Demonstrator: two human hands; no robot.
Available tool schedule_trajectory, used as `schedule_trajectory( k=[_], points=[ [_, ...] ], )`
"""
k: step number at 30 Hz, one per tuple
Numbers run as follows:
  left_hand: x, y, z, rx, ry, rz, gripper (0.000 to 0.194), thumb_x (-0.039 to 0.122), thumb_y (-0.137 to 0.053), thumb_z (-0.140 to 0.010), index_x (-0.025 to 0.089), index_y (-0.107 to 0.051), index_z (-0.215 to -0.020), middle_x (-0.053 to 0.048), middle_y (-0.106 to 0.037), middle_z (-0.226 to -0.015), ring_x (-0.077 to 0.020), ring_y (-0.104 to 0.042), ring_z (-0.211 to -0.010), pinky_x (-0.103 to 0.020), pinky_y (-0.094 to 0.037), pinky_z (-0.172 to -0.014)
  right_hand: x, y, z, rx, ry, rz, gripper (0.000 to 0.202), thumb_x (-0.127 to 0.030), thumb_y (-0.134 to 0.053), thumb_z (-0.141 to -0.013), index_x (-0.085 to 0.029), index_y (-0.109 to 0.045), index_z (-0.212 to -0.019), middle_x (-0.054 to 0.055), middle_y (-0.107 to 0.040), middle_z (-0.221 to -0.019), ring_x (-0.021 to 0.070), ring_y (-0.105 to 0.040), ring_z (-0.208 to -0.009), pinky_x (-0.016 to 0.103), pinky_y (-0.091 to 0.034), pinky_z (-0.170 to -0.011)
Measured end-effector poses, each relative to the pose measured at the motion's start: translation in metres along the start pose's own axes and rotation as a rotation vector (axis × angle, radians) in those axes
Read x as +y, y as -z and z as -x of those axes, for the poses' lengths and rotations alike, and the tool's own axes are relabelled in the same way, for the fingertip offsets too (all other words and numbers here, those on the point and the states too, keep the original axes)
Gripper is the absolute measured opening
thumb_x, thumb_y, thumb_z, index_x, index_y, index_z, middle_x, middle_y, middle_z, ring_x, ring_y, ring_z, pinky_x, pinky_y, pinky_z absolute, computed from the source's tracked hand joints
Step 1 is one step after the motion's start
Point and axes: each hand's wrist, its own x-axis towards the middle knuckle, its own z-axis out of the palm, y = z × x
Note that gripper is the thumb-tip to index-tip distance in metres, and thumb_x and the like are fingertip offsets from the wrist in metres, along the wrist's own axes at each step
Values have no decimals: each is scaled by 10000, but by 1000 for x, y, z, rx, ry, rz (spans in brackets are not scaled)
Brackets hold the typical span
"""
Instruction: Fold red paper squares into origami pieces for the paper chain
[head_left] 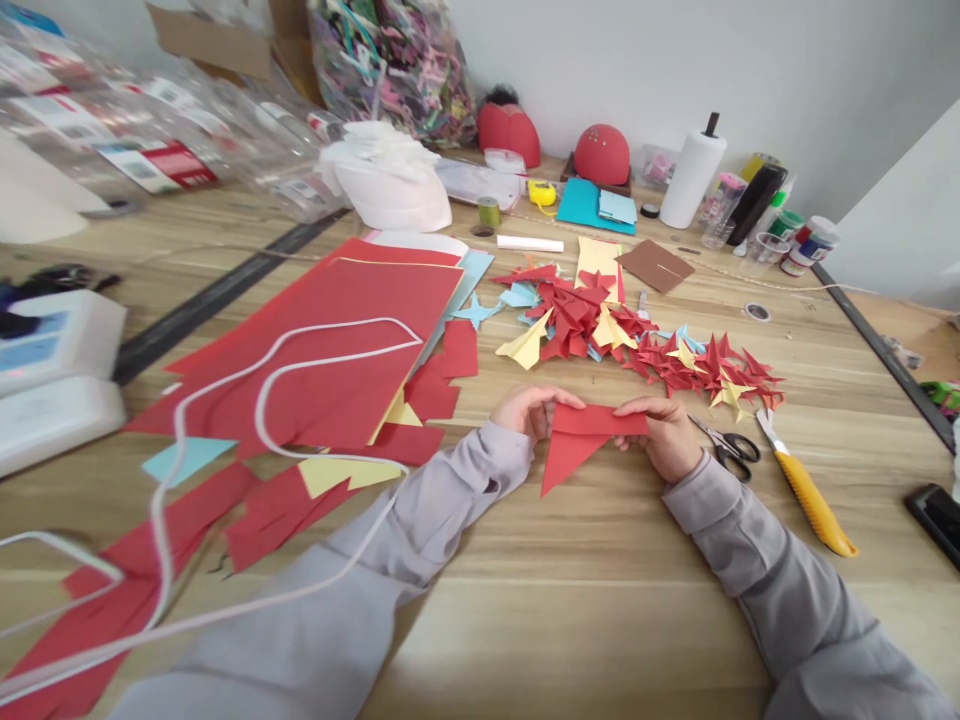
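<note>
Between my hands, above the wooden table, is a red sheet of paper point(581, 440) folded into a band along its top with a triangular flap pointing down to the left. My left hand point(529, 410) pinches its left end, thumb along the upper edge. At the right end my right hand point(667, 432) grips it between thumb and fingers. Beyond my hands lies a heap of folded paper stars and planes point(574, 315), mostly red with some yellow and blue. Close to my right hand are black-handled scissors point(736, 450) and a yellow utility knife point(814, 500).
Large red paper sheets point(337, 350) are stacked on the left, crossed by a white cable point(259, 400). Red paper strips point(172, 520) lie nearer me. Plastic bottles point(172, 130) crowd the back left; a paper roll point(694, 180) and small jars stand at the back right.
</note>
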Motion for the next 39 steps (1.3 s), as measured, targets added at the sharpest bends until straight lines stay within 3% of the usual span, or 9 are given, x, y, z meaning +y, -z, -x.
schedule_trajectory(
  k=[4, 10, 15, 18, 22, 25, 28, 32, 39],
  points=[
    [-8, -1, -4, 78, -57, -119, 237, 326, -775, -517, 138, -680, -625, -2, -619, -522, -102, -525, -482, -216, -404, -497, 3, 1, -1, -19, 68, 78, 79, -163, -664, -601, -200, -724, -637, 14, -670, -558, 118, -583, -452, 225, -487, -433],
    [-14, 0, -6, 14, -113, -95, 468, 353, -798, -527, 168, -652, -930, -5, -681, -656, -143, -623, -597, -256, -485, -616, 4, 1, -2, -9, 117, 131, 58, -186, -669, -614, -220, -714, -601, 12, -697, -696, 120, -578, -479, 239, -484, -429],
    [-12, 2, -8, 11, -91, -221, 310, 361, -793, -539, 142, -693, -733, -26, -682, -637, -132, -608, -580, -236, -479, -604, 4, 2, 0, -34, 152, 203, 116, -171, -627, -628, -217, -706, -556, 21, -702, -759, 106, -567, -475, 236, -467, -440],
    [-13, 4, -9, 0, -86, -212, 309, 339, -797, -533, 141, -700, -750, -29, -689, -650, -131, -609, -578, -237, -479, -599, 3, 2, 1, -56, 89, 137, 140, -157, -606, -614, -207, -731, -655, 19, -692, -705, 123, -580, -483, 251, -480, -453],
    [-14, 5, -8, -19, -87, -219, 295, 302, -795, -533, 140, -695, -759, -21, -680, -627, -117, -596, -541, -216, -457, -555, -2, 2, 0, 0, -40, -32, 332, -267, -581, -655, -208, -703, -958, 20, -684, -682, 138, -571, -465, 252, -448, -403],
    [-13, 3, -4, -101, -63, -264, 345, 271, -792, -532, 131, -683, -828, -28, -688, -641, -110, -587, -520, -200, -434, -519, -5, 1, -1, 18, -52, 50, 308, -421, -573, -729, -172, -710, -846, 32, -663, -644, 107, -542, -477, 220, -413, -432],
    [-13, 0, 0, -202, -29, -305, 539, 255, -785, -536, 114, -628, -1032, -30, -695, -651, -99, -566, -488, -185, -404, -481, -10, -3, 0, -101, -72, 291, 315, -456, -645, -708, -147, -672, -655, -14, -568, -514, 63, -446, -442, 189, -345, -431],
    [-12, -2, 3, -238, -54, -342, 789, 233, -782, -532, 96, -486, -1251, -12, -686, -608, -92, -554, -488, -173, -398, -492, -15, -8, 1, -259, -96, 430, 313, -447, -708, -653, -147, -620, -641, -43, -540, -512, 49, -414, -450, 174, -313, -425],
    [-9, 2, 0, -179, -76, -410, 872, 232, -813, -480, 104, -480, -1276, -35, -711, -648, -94, -550, -466, -175, -392, -460, -15, -6, -1, -383, -158, 493, 350, -469, -686, -678, -125, -619, -687, -66, -485, -467, 27, -351, -374, 168, -266, -357]
  ],
)
